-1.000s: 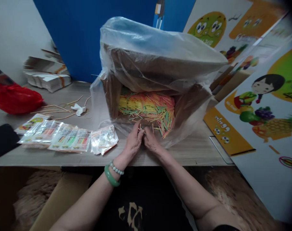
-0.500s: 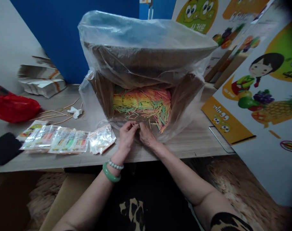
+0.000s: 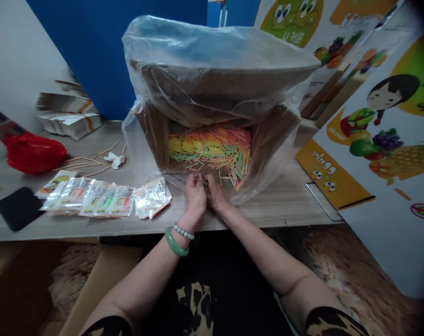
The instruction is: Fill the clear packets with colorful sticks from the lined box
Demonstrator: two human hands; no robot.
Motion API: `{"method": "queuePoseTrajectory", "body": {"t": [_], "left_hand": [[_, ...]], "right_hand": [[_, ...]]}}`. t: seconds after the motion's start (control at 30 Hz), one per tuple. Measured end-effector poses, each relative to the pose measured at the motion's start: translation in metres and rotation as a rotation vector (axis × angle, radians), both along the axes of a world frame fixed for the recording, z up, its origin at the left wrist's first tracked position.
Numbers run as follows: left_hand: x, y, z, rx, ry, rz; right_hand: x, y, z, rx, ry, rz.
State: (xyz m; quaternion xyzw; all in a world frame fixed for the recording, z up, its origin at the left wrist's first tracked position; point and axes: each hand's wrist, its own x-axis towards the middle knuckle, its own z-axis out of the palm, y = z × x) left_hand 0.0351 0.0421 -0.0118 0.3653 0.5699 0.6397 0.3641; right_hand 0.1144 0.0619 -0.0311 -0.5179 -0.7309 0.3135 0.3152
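A cardboard box point(image 3: 156, 135) lined with a clear plastic bag point(image 3: 212, 51) lies on its side on the wooden table point(image 3: 285, 205). It holds a heap of thin coloured sticks point(image 3: 212, 149) in yellow, green and pink. My left hand point(image 3: 195, 193) and my right hand point(image 3: 214, 195) meet at the box mouth, fingers pinched together on a few of the sticks. A green bangle and a bead bracelet sit on my left wrist.
Filled clear packets point(image 3: 103, 199) lie in a row left of my hands. Further left are a black pad point(image 3: 18, 207), a red plastic bag point(image 3: 33, 151) and a stack of flat cartons point(image 3: 70, 119). Printed cartoon boards point(image 3: 383, 126) lean at the right.
Both hands stay pinched together at the box mouth; the fingers have closed in tighter on the sticks. The view has shifted a little.
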Motion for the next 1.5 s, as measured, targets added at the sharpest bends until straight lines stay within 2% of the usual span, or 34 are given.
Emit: {"method": "queuePoseTrajectory", "body": {"t": [0.13, 0.23, 0.3, 0.4, 0.47, 0.6, 0.73, 0.9, 0.97, 1.07, 1.17, 1.23, 1.3, 1.37, 1.43, 1.5], "left_hand": [[0.001, 0.002, 0.006, -0.024, -0.225, 0.036], [-0.011, 0.002, 0.011, -0.076, -0.334, -0.010], [-0.026, 0.001, 0.012, -0.046, -0.262, -0.018], [-0.050, -0.004, 0.011, 0.028, -0.042, 0.053], [-0.057, -0.008, 0.008, 0.024, 0.097, 0.051], [-0.044, -0.015, 0.003, -0.021, 0.321, -0.110], [-0.024, -0.015, 0.005, 0.034, 0.559, -0.312], [-0.028, -0.013, 0.012, 0.027, 0.705, -0.509], [-0.039, -0.013, 0.013, 0.015, 0.706, -0.500], [-0.057, -0.022, 0.009, -0.021, 0.805, -0.380], [-0.065, -0.039, 0.001, -0.074, 1.061, -0.436], [-0.064, -0.050, -0.004, -0.079, 1.219, -0.479], [-0.061, -0.057, -0.006, -0.064, 1.304, -0.457], [-0.060, -0.060, -0.007, -0.050, 1.299, -0.450], [-0.061, -0.058, -0.007, -0.049, 1.204, -0.446], [-0.062, -0.052, -0.006, -0.067, 1.036, -0.390]], "right_hand": [[-0.006, -0.006, 0.004, -0.055, 0.025, -0.029], [-0.006, -0.003, 0.006, -0.075, 0.109, -0.049], [0.000, 0.004, 0.008, -0.061, 0.275, -0.049], [0.013, 0.014, 0.007, -0.068, 0.575, -0.052], [0.019, 0.016, 0.004, -0.082, 0.614, -0.018], [0.020, 0.010, -0.006, -0.003, 0.350, 0.009], [0.013, -0.001, -0.012, 0.069, 0.075, 0.076], [0.013, -0.005, -0.009, 0.053, -0.108, 0.029], [0.016, -0.003, -0.002, 0.074, -0.173, 0.063], [0.021, 0.002, 0.014, 0.105, -0.343, 0.090], [0.020, 0.008, 0.024, 0.101, -0.526, 0.182], [0.017, 0.012, 0.024, 0.070, -0.556, 0.220], [0.015, 0.018, 0.018, 0.056, -0.463, 0.208], [0.018, 0.022, 0.012, 0.072, -0.344, 0.193], [0.023, 0.025, 0.010, 0.055, -0.186, 0.181], [0.028, 0.023, 0.013, -0.031, 0.058, 0.154]]}}
